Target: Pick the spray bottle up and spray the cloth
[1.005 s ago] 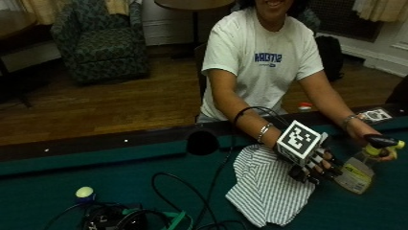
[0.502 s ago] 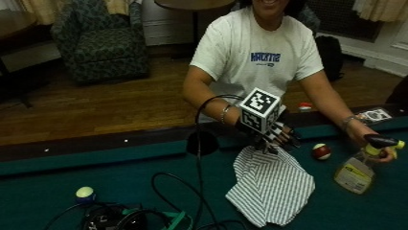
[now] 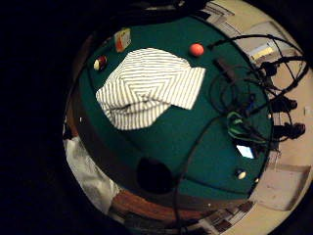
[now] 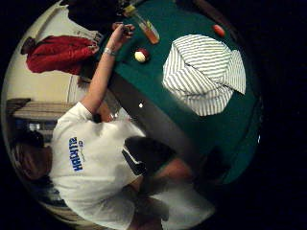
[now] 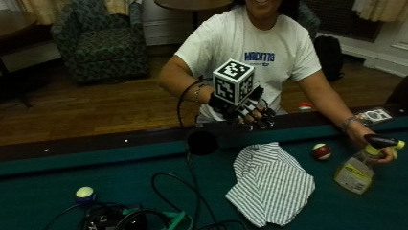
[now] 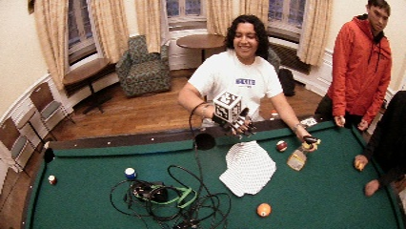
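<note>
The striped cloth point(image 5: 271, 184) lies crumpled on the green felt of the pool table point(image 5: 96, 167). A spray bottle point(image 5: 357, 172) of yellowish liquid stands tilted to the cloth's right, and the person's bare left hand point(image 5: 373, 146) grips its black trigger head. My gloved right hand point(image 5: 245, 108) hangs in the air above the near rail, up and away from the cloth, fingers loosely curled and holding nothing. Both palm views look down from a height on the cloth point(image 3: 149, 85) point(image 4: 204, 72). The thumb side view also shows the bottle point(image 4: 144, 26) in the bare hand.
A red and white ball point(image 5: 321, 152) lies between cloth and bottle. A side pocket point(image 5: 203, 143) opens in the rail below my hand. Black cables and gear point(image 5: 127, 218) cover the felt left of the cloth. An orange ball point(image 6: 264, 209) lies beyond the cloth.
My gloved hand has risen from the cloth's right edge near the bottle, moving up and left to above the rail. The red and white ball has come into view. Bottle and cloth stay put.
</note>
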A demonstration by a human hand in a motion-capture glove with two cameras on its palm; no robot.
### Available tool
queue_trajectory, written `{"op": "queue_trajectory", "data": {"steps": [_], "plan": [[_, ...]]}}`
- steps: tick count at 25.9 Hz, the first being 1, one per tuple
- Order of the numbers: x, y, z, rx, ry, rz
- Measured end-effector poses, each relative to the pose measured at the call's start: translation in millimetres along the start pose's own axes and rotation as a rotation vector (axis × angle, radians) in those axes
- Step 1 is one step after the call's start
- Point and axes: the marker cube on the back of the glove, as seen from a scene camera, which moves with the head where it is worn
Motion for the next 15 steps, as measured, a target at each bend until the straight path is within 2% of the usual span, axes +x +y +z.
{"op": "queue_trajectory", "data": {"steps": [8,15], "plan": [[27,25,-71,0.044,0.076,0.031],[33,30,-102,0.082,0.035,0.045]]}}
